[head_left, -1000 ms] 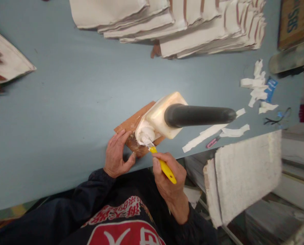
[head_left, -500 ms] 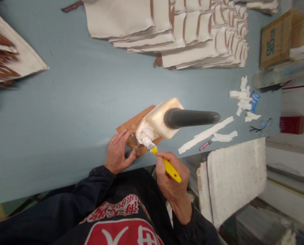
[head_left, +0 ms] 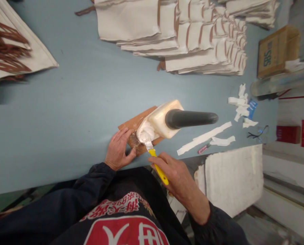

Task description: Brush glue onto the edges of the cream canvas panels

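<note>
My right hand [head_left: 169, 168] is wrapped round the yellow handle of a brush [head_left: 159, 170]. The brush's pale, coated head rests in thick white paste [head_left: 147, 132] at the mouth of a cut-open, cream plastic jug [head_left: 155, 119]. A dark grey cylindrical piece [head_left: 191, 118] sticks out from the jug toward the right. Beneath the jug lies a brown board [head_left: 138, 117], its near left end crusted with residue. My left hand [head_left: 119, 148] grips that end, fingers over the left edge and thumb at the near side.
Stacked cream fabric pieces with brown strips [head_left: 192, 37] lie along the far side. More fabric with brown cords [head_left: 11, 51] is at left. White strips [head_left: 205, 137], a pink cutter [head_left: 203, 148], glasses [head_left: 257, 132] and a cardboard box [head_left: 275, 51] lie right.
My right hand has turned and shifted its hold on the brush, whose handle end has swung left and stands steeper. The left hand stays on the board. The camera view has shifted slightly.
</note>
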A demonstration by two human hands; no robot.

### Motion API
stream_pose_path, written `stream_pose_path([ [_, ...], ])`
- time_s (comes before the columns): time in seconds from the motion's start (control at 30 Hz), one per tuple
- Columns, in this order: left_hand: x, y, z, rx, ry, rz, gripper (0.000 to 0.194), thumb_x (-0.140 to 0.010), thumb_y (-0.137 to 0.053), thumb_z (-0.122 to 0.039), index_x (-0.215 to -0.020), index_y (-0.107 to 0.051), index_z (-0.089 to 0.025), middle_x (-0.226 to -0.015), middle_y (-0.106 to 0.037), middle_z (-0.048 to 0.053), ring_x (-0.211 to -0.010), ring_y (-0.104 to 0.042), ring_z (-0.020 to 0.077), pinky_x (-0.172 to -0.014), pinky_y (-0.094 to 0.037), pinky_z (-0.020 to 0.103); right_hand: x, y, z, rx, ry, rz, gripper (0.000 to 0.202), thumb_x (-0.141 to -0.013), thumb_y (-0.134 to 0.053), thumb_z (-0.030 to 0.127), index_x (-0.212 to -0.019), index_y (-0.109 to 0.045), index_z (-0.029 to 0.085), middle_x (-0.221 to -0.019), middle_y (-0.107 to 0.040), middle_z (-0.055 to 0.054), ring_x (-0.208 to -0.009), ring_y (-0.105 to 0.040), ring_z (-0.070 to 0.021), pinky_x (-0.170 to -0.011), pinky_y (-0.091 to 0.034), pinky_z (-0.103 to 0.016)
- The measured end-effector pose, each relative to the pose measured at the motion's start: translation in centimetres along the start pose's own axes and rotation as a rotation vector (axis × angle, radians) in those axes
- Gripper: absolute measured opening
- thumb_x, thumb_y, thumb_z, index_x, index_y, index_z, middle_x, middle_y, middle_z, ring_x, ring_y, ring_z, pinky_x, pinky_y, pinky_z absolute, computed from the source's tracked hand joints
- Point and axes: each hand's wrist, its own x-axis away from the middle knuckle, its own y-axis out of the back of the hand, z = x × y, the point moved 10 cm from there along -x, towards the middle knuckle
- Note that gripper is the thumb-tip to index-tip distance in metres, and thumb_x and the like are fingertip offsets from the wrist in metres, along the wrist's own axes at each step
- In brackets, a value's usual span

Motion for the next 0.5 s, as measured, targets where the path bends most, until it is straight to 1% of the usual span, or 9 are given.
stream_pose_path([
  [0.13, 0.1, -0.2, 0.1, -0.001, 0.007, 0.008, 0.067, -0.088, -0.060, -0.037, -0.148, -0.043, -0.014, -0.145, -0.059, 0.022, -0.138, -0.055, 0.0360, -0.117, -0.041, 0.052, 0.5, 0.8, -0.4, -0.116, -0.031, -0.035, 0.023, -0.104, -0.048, 0.017, -0.120, -0.063, 0.021, -0.092, -0.066, -0.006, -0.081, -0.068, -0.0187, -0.069, -0.054, -0.028],
  [0.2, 0.1, -0.2, 0.1, 0.004, 0.008, 0.011, 0.068, -0.087, -0.060, -0.036, -0.149, -0.042, -0.014, -0.145, -0.059, 0.022, -0.139, -0.054, 0.0360, -0.118, -0.040, 0.053, 0.4, 0.8, -0.6, -0.141, -0.045, -0.047, 0.024, -0.103, -0.048, 0.016, -0.122, -0.063, 0.022, -0.094, -0.065, -0.006, -0.083, -0.067, -0.0185, -0.072, -0.054, -0.029],
  [0.3, 0.1, -0.2, 0.1, 0.002, 0.006, 0.010, 0.068, -0.087, -0.060, -0.036, -0.149, -0.041, -0.015, -0.144, -0.060, 0.021, -0.140, -0.054, 0.0356, -0.119, -0.039, 0.053, -0.3, 0.0, -0.8, -0.060, -0.048, -0.020, 0.027, -0.099, -0.052, 0.012, -0.121, -0.064, 0.022, -0.093, -0.063, -0.005, -0.082, -0.065, -0.0187, -0.069, -0.051, -0.028],
  [0.37, 0.1, -0.1, 0.0, -0.007, -0.002, 0.001, 0.067, -0.087, -0.061, -0.036, -0.148, -0.043, -0.014, -0.143, -0.062, 0.022, -0.139, -0.054, 0.0356, -0.119, -0.039, 0.052, -0.9, -0.4, -0.6, 0.044, -0.036, 0.002, 0.028, -0.093, -0.056, 0.009, -0.114, -0.067, 0.022, -0.093, -0.063, -0.006, -0.079, -0.063, -0.0193, -0.063, -0.048, -0.027],
  [0.43, 0.1, -0.1, -0.1, -0.016, -0.009, -0.007, 0.066, -0.087, -0.061, -0.035, -0.147, -0.044, -0.013, -0.142, -0.062, 0.022, -0.139, -0.055, 0.0357, -0.118, -0.040, 0.052, -1.3, -0.5, -0.2, 0.116, -0.007, 0.009, 0.026, -0.089, -0.058, 0.008, -0.107, -0.069, 0.022, -0.092, -0.062, -0.006, -0.075, -0.061, -0.0199, -0.059, -0.044, -0.028],
  [0.5, 0.1, 0.0, -0.1, -0.021, -0.006, -0.012, 0.065, -0.088, -0.060, -0.036, -0.147, -0.044, -0.013, -0.142, -0.062, 0.022, -0.138, -0.056, 0.0356, -0.117, -0.041, 0.052, -1.1, -0.1, 0.4, 0.105, 0.029, 0.018, 0.024, -0.087, -0.056, 0.007, -0.102, -0.070, 0.021, -0.090, -0.061, -0.006, -0.074, -0.059, -0.0200, -0.059, -0.043, -0.030],
])
